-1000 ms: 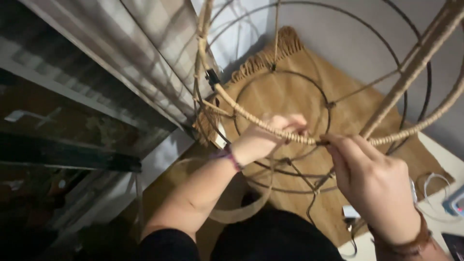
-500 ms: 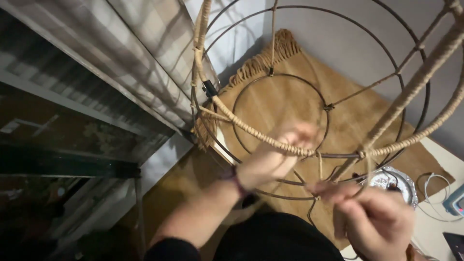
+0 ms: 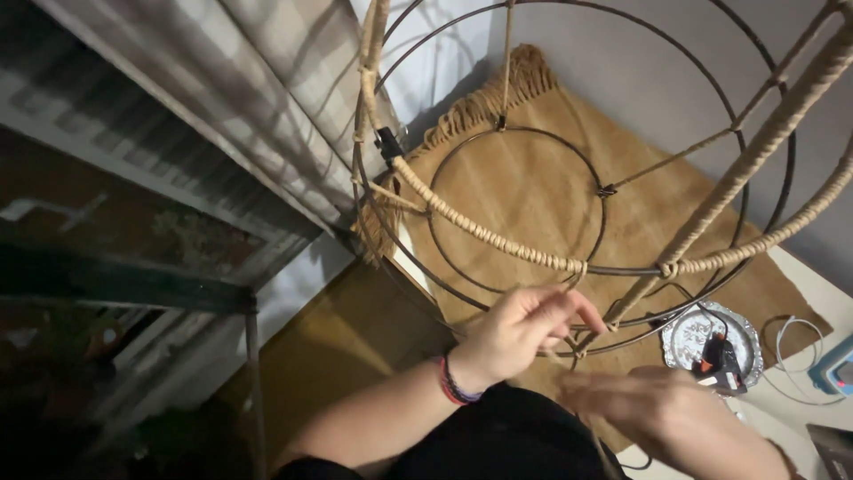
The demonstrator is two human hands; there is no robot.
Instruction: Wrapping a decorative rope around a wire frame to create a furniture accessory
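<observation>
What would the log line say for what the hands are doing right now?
left hand: pinching twine at wire frame | right hand: blurred, below frame | twine wrap: partly covers ring | glue gun: on foil plate

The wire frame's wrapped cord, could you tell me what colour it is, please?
Pale tan cord, wound on the dark frame; head view.

Across the upper left of the frame you have a pale curtain [image 3: 267, 107] hanging in folds, with a dark window [image 3: 107, 267] below it at the left. A tan fringed rug [image 3: 533, 196] lies mid-frame on the grey floor [image 3: 657, 80], upper right; the light is dim.
</observation>
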